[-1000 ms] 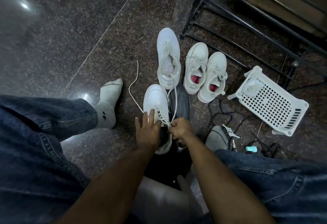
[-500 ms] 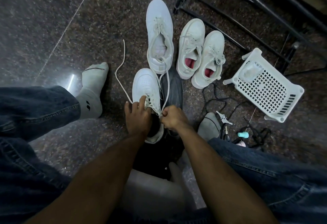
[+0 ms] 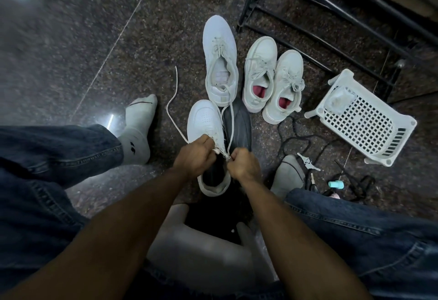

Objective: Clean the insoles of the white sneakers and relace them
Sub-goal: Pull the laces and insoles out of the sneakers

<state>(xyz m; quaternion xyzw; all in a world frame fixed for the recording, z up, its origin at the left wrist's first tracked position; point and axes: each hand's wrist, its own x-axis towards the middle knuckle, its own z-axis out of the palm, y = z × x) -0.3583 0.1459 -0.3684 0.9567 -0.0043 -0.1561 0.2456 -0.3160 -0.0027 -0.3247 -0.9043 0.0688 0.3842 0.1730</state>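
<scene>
Hands, left and right, are pinching lace over sneaker; basket is holding a crumpled wrapper.

My forearms are bare, no sleeves, no watch or rings on my left hand or right hand. I wear dark blue denim jeans with pale stitched seams. My grey-white socks, at nine o'clock and four o'clock, carry a small dark logo.
</scene>
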